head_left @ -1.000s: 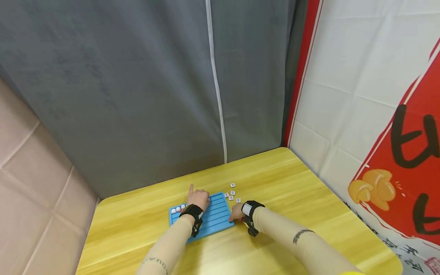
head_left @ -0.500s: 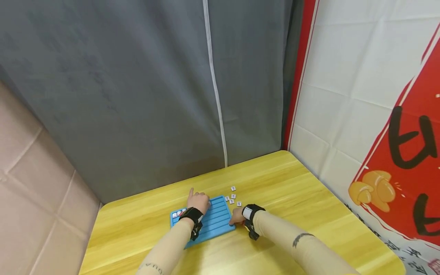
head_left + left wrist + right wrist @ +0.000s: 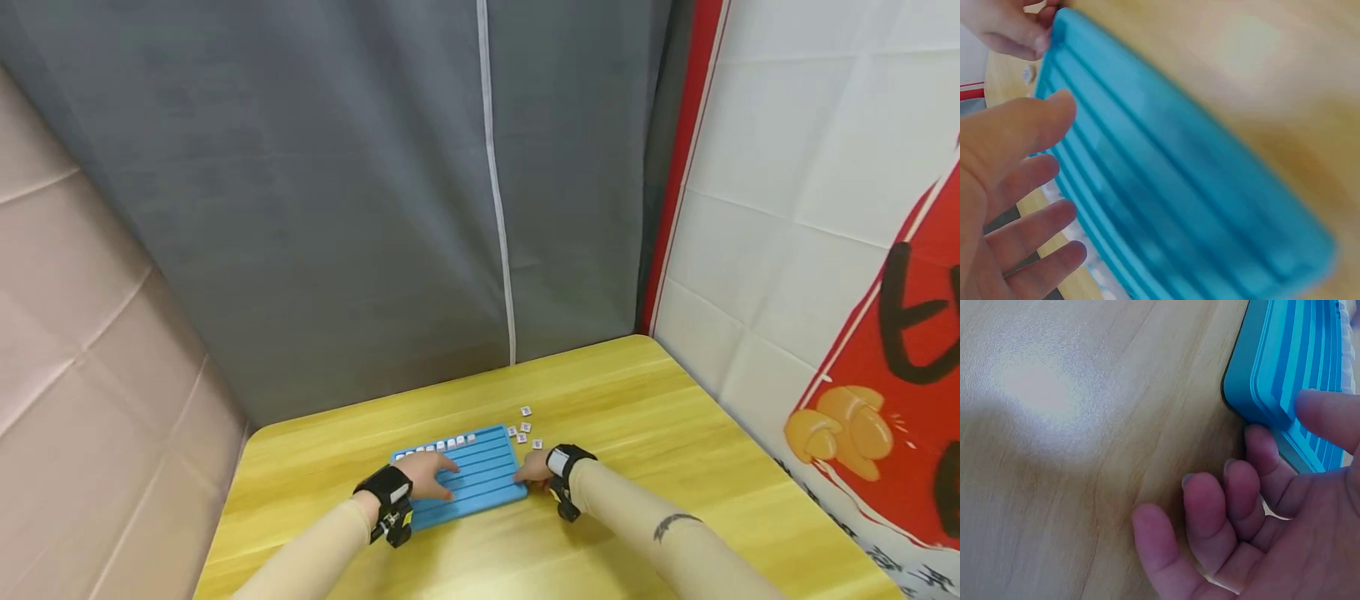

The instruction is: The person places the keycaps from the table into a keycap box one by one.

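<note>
A blue ridged tray [image 3: 480, 479] lies on the wooden table. White tiles [image 3: 451, 443] stand in a row along its far edge. My left hand [image 3: 427, 473] hovers over the tray's left half, its fingers relaxed and spread in the left wrist view, holding nothing. At the tray's near right corner, my right hand [image 3: 534, 467] pinches the rim. In the right wrist view its thumb [image 3: 1329, 419] lies over the top of the rim and the index finger [image 3: 1263, 447] sits against the side. Its other fingers are loosely bent over the table.
Several loose small white tiles [image 3: 522, 437] with dark marks lie on the table [image 3: 600, 400] just beyond the tray's right end. A grey curtain [image 3: 337, 250] hangs behind the table. Walls of cloth stand left and right.
My left hand has drawn back toward the left and nearer me, uncovering the row of white tiles. The right hand keeps its hold on the tray corner. The head view has shifted slightly.
</note>
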`<move>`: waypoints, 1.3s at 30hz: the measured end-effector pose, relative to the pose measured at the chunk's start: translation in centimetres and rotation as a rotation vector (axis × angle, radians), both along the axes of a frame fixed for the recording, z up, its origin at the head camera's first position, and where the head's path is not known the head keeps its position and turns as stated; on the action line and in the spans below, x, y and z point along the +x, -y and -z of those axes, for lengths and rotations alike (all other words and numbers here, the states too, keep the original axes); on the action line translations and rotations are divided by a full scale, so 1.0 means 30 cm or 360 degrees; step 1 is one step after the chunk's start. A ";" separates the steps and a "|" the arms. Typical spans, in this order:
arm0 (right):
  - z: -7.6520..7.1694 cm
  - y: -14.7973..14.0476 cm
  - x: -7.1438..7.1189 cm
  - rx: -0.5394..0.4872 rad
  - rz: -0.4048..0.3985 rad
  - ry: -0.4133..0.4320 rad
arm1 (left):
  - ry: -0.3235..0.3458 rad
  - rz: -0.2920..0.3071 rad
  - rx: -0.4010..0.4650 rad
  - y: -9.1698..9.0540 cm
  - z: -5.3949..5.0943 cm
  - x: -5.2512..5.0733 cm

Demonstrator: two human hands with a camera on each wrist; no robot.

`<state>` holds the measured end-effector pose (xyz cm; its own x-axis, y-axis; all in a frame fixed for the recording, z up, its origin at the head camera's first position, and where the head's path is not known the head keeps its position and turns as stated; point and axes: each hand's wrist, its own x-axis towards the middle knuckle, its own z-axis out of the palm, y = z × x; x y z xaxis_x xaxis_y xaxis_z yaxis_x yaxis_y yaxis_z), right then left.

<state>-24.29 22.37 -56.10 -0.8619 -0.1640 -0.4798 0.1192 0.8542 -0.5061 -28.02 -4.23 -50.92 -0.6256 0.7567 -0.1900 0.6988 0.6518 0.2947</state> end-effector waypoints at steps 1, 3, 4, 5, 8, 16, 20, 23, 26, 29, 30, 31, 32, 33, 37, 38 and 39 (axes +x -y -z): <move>0.001 -0.010 -0.005 -0.0018 0.0015 0.0011 | -0.0012 0.0012 -0.0009 0.017 0.001 0.004; -0.005 -0.026 -0.016 -0.0063 0.0048 0.0034 | -0.0042 0.0022 -0.0014 0.053 0.006 0.010; -0.008 -0.031 -0.022 -0.0086 0.0066 0.0044 | -0.0057 0.0027 -0.0013 0.072 0.010 0.012; -0.016 -0.033 -0.028 -0.0107 0.0075 0.0052 | -0.0082 0.0024 -0.0016 0.093 0.015 0.014; -0.045 -0.031 -0.041 -0.0159 0.0084 0.0086 | -0.0158 -0.0020 -0.0063 0.151 0.031 0.027; -0.190 -0.089 -0.051 -0.0023 0.0081 -0.0035 | -0.0193 -0.0114 -0.0153 0.244 0.064 0.104; -0.262 -0.125 -0.067 0.0117 0.0238 -0.0135 | -0.0179 -0.0158 -0.0160 0.262 0.060 0.129; -0.242 -0.125 -0.091 0.0130 0.0363 -0.0156 | -0.0160 -0.0160 -0.0164 0.267 0.055 0.142; -0.168 -0.110 -0.120 0.0181 0.0359 -0.0188 | -0.0153 -0.0147 -0.0188 0.266 0.055 0.152; -0.083 -0.095 -0.153 0.0300 0.0301 -0.0226 | -0.0168 -0.0126 -0.0220 0.262 0.060 0.158; -0.070 -0.087 -0.156 0.0343 0.0291 -0.0240 | -0.0164 -0.0127 -0.0225 0.259 0.061 0.159; -0.050 -0.081 -0.164 0.0389 0.0276 -0.0262 | -0.0163 -0.0126 -0.0224 0.257 0.061 0.161; -0.036 -0.077 -0.169 0.0429 0.0264 -0.0289 | -0.0165 -0.0127 -0.0227 0.255 0.061 0.162; -0.018 -0.075 -0.178 0.0458 0.0257 -0.0315 | -0.0166 -0.0128 -0.0228 0.254 0.064 0.163; 0.016 -0.069 -0.192 0.0548 0.0207 -0.0417 | -0.0172 -0.0152 -0.0234 0.253 0.065 0.165; 0.015 -0.066 -0.191 0.0564 0.0193 -0.0435 | -0.0174 -0.0159 -0.0236 0.254 0.066 0.164; 0.010 -0.061 -0.187 0.0567 0.0180 -0.0448 | -0.0177 -0.0167 -0.0238 0.255 0.068 0.163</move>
<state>-29.89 24.21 -56.40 -0.9695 0.0711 -0.2344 0.1218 0.9702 -0.2095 -23.12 -11.87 -52.96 -0.7229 0.6548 -0.2206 0.6476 0.7534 0.1140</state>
